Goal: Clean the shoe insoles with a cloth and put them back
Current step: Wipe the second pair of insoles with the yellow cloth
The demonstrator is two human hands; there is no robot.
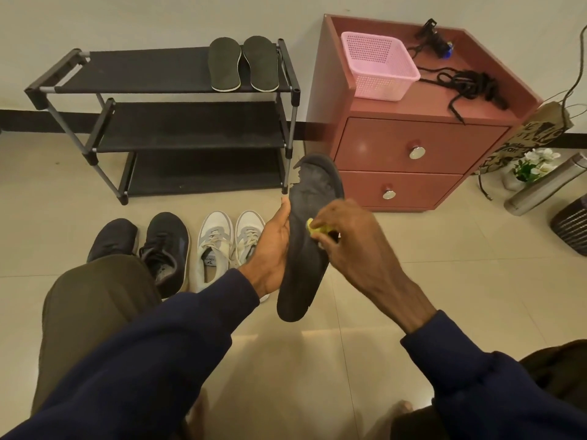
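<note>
Wiping step in hand, we judge. Our left grip [274, 246] holds the insole [316, 192] by its left edge about mid-length, fingers curled behind it, up above the floor [413, 281] ahead of the knees. Our right grip [349, 239] pinches a small yellow cloth [316, 226] and presses it to the insole's face near the middle. Most of the cloth is hidden under the fingers.

Key relation: the insole's long axis runs away from us, heel end near and low, toe end far and high, leaning slightly right. The cloth sits about halfway, so surface lies both ways along that axis. We expect strokes toward toe or heel, left grip bracing. Toe edge looks ragged; a hard stroke there could catch.

Around: two more insoles [225, 63] lie side by side on the top shelf of the rack [152, 71], well apart from both hands. On the floor, dark shoes [165, 239] and white shoes [219, 236] stand left of the held insole, nearer the left grip. We cannot tell which shoe this insole belongs to. A cabinet [413, 144] with a pink basket [378, 66] and black laces [467, 85] on top stands behind, to the right. The left knee [95, 281] sits close by the dark shoes, which may crowd the reach.
</note>
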